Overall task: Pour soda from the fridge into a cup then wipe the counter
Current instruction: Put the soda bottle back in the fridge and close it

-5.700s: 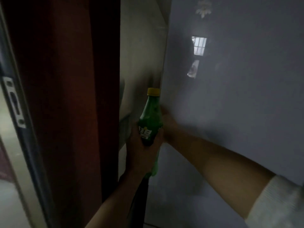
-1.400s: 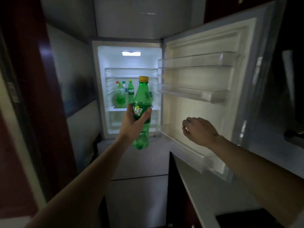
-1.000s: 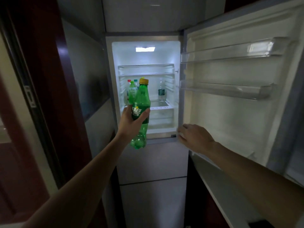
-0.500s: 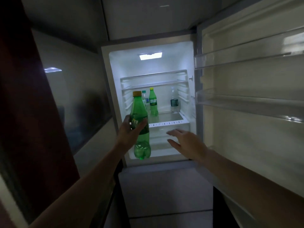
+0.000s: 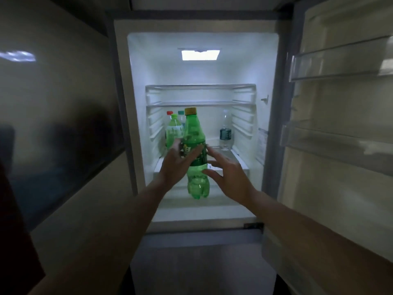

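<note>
My left hand (image 5: 177,167) grips a green soda bottle (image 5: 194,137) with a yellow cap, upright, in front of the lit inside of the open fridge (image 5: 202,67). My right hand (image 5: 230,176) is spread open right next to the bottle's lower half, fingertips at its side; contact is not clear. No cup or cloth is in view.
On the fridge shelf stand a second green bottle (image 5: 172,133), two more capped bottles behind it and a clear water bottle (image 5: 225,135). The fridge door (image 5: 340,135) hangs open at the right with bare racks. A dark glossy panel (image 5: 59,124) lines the left.
The fridge door went from closed to open. I have come closer to the fridge, the bottle has moved toward the shelf, and my right hand has come off the door to the bottle's side.
</note>
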